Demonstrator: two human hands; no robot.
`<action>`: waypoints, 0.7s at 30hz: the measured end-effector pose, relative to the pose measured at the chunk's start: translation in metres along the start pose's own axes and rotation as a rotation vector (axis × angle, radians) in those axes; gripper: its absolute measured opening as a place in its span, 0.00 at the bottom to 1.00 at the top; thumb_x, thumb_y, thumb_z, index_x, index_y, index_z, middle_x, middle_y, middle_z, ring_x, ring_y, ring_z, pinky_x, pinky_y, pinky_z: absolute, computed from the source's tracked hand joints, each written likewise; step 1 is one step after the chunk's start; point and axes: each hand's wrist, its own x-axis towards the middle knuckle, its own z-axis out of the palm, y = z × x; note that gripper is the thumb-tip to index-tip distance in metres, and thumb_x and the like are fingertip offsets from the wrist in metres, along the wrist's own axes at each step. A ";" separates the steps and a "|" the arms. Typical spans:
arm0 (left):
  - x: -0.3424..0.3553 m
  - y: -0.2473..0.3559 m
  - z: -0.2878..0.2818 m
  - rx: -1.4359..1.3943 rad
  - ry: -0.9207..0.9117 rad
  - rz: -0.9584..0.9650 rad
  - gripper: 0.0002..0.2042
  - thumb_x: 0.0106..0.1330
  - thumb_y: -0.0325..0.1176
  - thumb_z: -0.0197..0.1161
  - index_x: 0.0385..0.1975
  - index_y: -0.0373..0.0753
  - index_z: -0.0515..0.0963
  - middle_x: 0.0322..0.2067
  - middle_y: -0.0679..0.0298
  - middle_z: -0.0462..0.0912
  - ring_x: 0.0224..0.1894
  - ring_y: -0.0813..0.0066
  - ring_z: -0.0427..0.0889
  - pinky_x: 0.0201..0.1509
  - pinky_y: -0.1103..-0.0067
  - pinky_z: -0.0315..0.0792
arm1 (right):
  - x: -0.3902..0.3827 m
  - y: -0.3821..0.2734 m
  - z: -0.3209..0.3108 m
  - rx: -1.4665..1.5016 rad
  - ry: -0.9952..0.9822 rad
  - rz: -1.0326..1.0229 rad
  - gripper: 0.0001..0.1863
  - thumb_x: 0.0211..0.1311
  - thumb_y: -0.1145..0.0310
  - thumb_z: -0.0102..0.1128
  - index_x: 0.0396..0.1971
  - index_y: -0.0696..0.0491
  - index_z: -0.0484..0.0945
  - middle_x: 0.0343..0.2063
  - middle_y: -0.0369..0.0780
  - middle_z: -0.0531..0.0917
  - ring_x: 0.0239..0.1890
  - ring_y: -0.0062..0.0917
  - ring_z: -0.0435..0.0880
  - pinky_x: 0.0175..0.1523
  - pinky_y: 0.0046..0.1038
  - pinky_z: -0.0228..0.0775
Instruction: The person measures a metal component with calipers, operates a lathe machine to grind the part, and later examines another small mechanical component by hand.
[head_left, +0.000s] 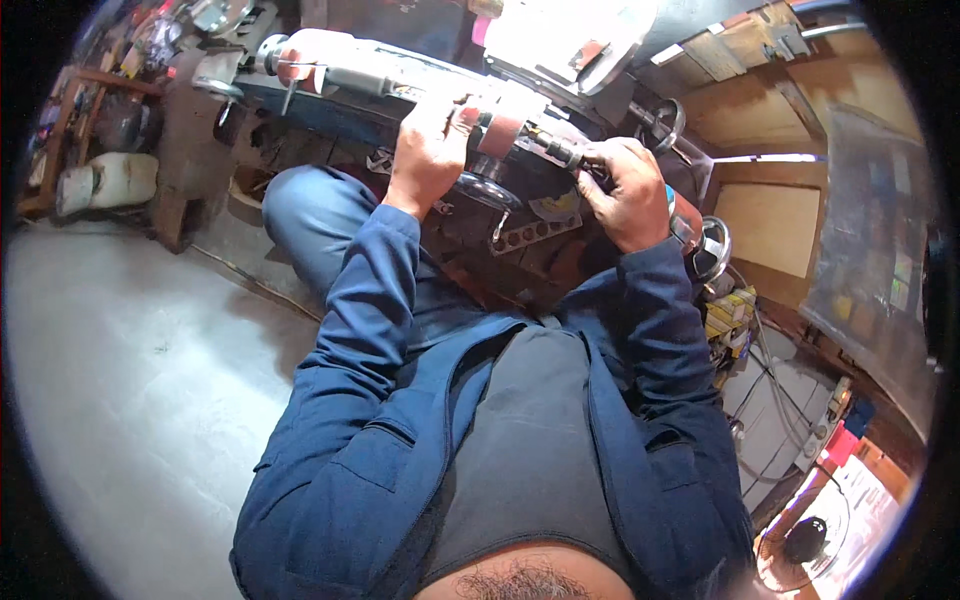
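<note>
A lathe-like machine (420, 72) lies across the far side, in front of me. My left hand (430, 148) reaches to its middle, fingers bent beside a reddish-brown block (502, 133); what they hold, if anything, is hidden. To the right, my right hand (632, 190) is closed around the near end of a dark stepped metal cylinder (556, 147), which lies in line with the machine and points toward the block. Below the block sits a handwheel (488, 190) with a small crank handle.
More handwheels (714, 250) stand to the right. A perforated metal strip (535, 236) lies under the machine. At the far left is a whitish plastic jug (110, 184), by a wooden rack. A fan (805, 540) stands at the lower right. Wooden panels (765, 228) line the right side.
</note>
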 end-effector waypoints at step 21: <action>-0.008 -0.014 -0.006 -0.352 -0.032 -0.375 0.10 0.68 0.29 0.65 0.44 0.32 0.82 0.38 0.64 0.87 0.40 0.81 0.80 0.48 0.82 0.73 | -0.009 -0.009 0.007 -0.039 0.120 -0.006 0.13 0.43 0.71 0.69 0.33 0.56 0.82 0.35 0.43 0.83 0.43 0.38 0.81 0.49 0.34 0.72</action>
